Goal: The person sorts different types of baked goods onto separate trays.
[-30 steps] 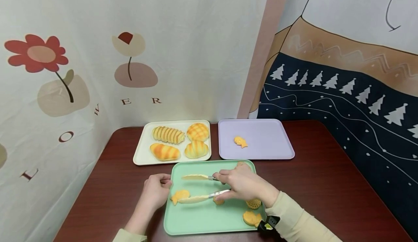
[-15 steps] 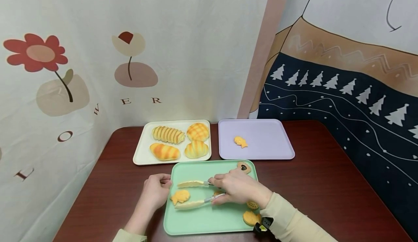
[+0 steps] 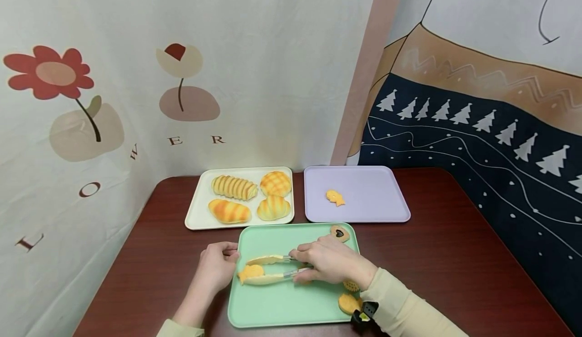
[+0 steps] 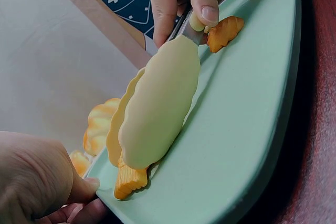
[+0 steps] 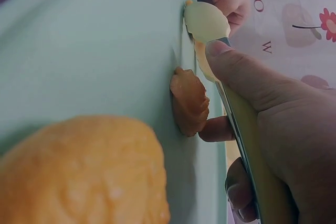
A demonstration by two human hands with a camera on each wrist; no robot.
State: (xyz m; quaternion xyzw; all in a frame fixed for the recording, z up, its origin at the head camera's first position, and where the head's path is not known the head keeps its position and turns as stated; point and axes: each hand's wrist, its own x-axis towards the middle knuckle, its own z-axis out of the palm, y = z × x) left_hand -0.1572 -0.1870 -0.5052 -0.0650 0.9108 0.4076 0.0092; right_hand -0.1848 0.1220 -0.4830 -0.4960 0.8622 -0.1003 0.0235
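My left hand (image 3: 217, 266) pinches the left rim of the green tray (image 3: 277, 311), thumb on top and fingers below. My right hand (image 3: 332, 260) grips food tongs (image 3: 273, 279) with cream, scalloped ends. These ends stand on either side of a fish-shaped cookie (image 3: 251, 271) at the tray's left; in the left wrist view its ridged tail (image 4: 129, 182) sticks out beneath them. Whether both ends touch it, I cannot tell. A small croissant-shaped cookie (image 5: 189, 100) lies under my right hand, mostly hidden in the head view.
On the green tray's right are a heart cookie (image 3: 339, 233), a round bumpy cookie (image 3: 351, 286) and a second fish cookie (image 3: 348, 303). Behind stand a white tray (image 3: 196, 221) with several breads and a purple tray (image 3: 373, 195) bearing a small fish cookie (image 3: 335, 197).
The tongs have moved left, and their ends have drawn closer together around the left fish cookie. My right hand has shifted left, uncovering the heart cookie. My left hand has stayed put.
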